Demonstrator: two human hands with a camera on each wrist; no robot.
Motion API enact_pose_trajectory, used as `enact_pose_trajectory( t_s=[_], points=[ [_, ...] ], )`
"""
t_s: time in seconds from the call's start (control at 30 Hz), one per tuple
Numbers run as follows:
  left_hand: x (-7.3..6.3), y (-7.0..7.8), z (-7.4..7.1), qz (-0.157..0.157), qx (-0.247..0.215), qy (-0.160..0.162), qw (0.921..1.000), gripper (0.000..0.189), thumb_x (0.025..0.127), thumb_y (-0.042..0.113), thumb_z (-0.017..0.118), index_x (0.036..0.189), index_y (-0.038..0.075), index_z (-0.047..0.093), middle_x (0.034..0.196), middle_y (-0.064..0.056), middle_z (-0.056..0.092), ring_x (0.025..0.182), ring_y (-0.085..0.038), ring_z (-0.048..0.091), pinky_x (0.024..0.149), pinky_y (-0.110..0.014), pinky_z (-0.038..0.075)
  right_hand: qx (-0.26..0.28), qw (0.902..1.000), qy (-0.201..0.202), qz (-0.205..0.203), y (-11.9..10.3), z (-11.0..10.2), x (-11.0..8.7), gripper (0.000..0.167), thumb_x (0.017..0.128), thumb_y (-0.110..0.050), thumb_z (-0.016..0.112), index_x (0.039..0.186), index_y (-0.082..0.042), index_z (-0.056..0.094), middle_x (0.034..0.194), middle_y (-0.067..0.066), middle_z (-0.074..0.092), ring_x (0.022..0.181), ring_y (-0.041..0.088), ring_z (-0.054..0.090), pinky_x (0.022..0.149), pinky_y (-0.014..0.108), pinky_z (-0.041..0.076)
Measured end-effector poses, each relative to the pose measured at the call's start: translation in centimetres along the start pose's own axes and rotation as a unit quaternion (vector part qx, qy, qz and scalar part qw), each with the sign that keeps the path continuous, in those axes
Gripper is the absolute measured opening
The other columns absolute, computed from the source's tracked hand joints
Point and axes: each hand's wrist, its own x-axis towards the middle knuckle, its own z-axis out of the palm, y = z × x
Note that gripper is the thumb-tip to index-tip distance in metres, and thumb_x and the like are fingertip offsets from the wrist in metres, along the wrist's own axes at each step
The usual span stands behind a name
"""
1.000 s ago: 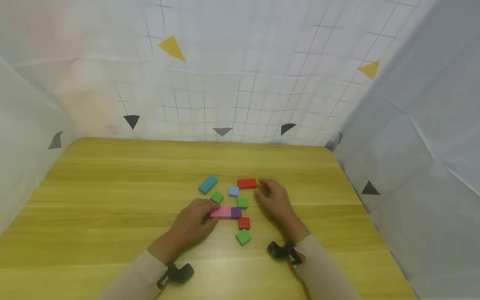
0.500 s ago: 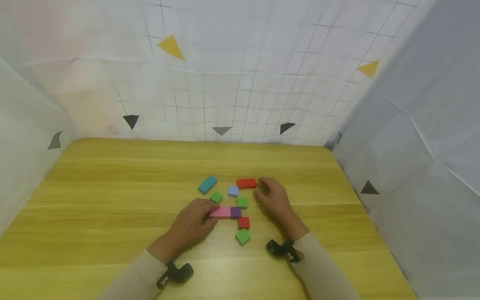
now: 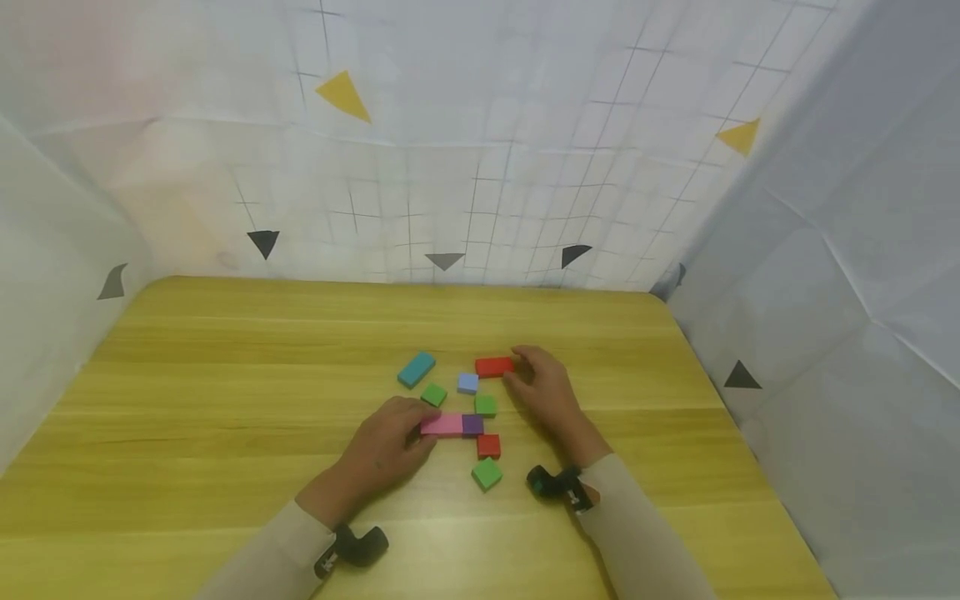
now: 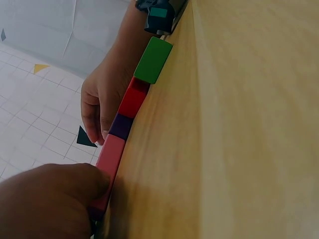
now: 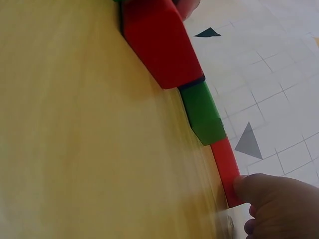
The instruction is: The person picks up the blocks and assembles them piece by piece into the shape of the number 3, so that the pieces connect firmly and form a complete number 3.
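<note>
In the head view my left hand [image 3: 386, 442] pinches the left end of a long pink block [image 3: 442, 425], thumb on its near side. A purple block [image 3: 473, 425] touches the pink one's right end. My right hand [image 3: 547, 392] has thumb and fingers around the right end of a long red block [image 3: 493, 367]; the right wrist view shows the thumb [image 5: 254, 186] against it. A green block [image 3: 485, 406], a small red block [image 3: 488, 446] and another green block [image 3: 487, 474], turned at an angle, stand near the purple one.
A light blue block [image 3: 468, 383] lies left of the long red block. Further left are a tilted green block [image 3: 433, 395] and a long teal block [image 3: 416, 369]. All rest on a wooden table [image 3: 225, 400], with white sheets [image 3: 420, 167] behind and at the sides.
My right hand has shifted slightly forward and left, from beside the long red block's right end to around it. The left hand and the blocks stay where they were.
</note>
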Motion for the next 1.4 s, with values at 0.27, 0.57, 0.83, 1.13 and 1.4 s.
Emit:
enact_pose_trajectory(
  t_s=[0.27,0.57,0.83,1.13,1.4],
  points=[
    [0.14,0.14,-0.26,-0.004,0.002,-0.004,1.0000,0.029,0.091,0.026,0.072,0.119,0.020,0.070,0.117,0.009,0.067,0.110,-0.005,0.057,0.092,-0.028,0.053,-0.006,0.9992,-0.002,-0.038,0.13,0.12,0.27,0.046,0.089,-0.022,0.075,0.130,-0.004,0.062,0.127,0.014,0.065,0.122,0.033,0.057,0.106,0.049,0.044],
    [0.11,0.28,-0.32,0.005,0.007,0.008,0.9999,0.028,0.090,0.025,0.073,0.117,0.019,0.071,0.116,0.009,0.068,0.108,-0.006,0.058,0.090,-0.029,0.054,-0.021,0.9981,-0.040,-0.041,0.29,0.32,0.28,0.047,0.092,-0.023,0.071,0.134,-0.006,0.060,0.135,0.012,0.062,0.129,0.032,0.053,0.110,0.048,0.041],
    [0.12,0.20,-0.25,0.003,0.001,0.003,1.0000,0.029,0.090,0.025,0.073,0.119,0.019,0.070,0.118,0.010,0.067,0.110,-0.005,0.057,0.092,-0.028,0.053,-0.026,0.9977,-0.031,-0.055,0.22,0.26,0.25,0.039,0.093,-0.018,0.071,0.129,-0.005,0.064,0.129,0.013,0.065,0.125,0.032,0.056,0.108,0.047,0.043],
    [0.10,0.35,-0.31,0.000,-0.001,-0.003,1.0000,0.029,0.091,0.025,0.072,0.119,0.018,0.070,0.119,0.008,0.068,0.112,-0.006,0.057,0.093,-0.029,0.053,-0.035,0.9970,-0.029,-0.062,0.28,0.32,0.20,0.034,0.093,-0.018,0.071,0.124,-0.005,0.067,0.124,0.012,0.067,0.120,0.030,0.059,0.106,0.046,0.046],
    [0.09,0.40,-0.30,-0.002,-0.001,-0.005,1.0000,0.029,0.091,0.025,0.072,0.120,0.018,0.070,0.119,0.007,0.067,0.112,-0.007,0.057,0.094,-0.029,0.053,-0.030,0.9969,-0.025,-0.067,0.16,0.20,0.01,0.031,0.093,-0.019,0.071,0.121,-0.006,0.068,0.124,0.011,0.067,0.120,0.029,0.060,0.104,0.046,0.047]
  ],
)
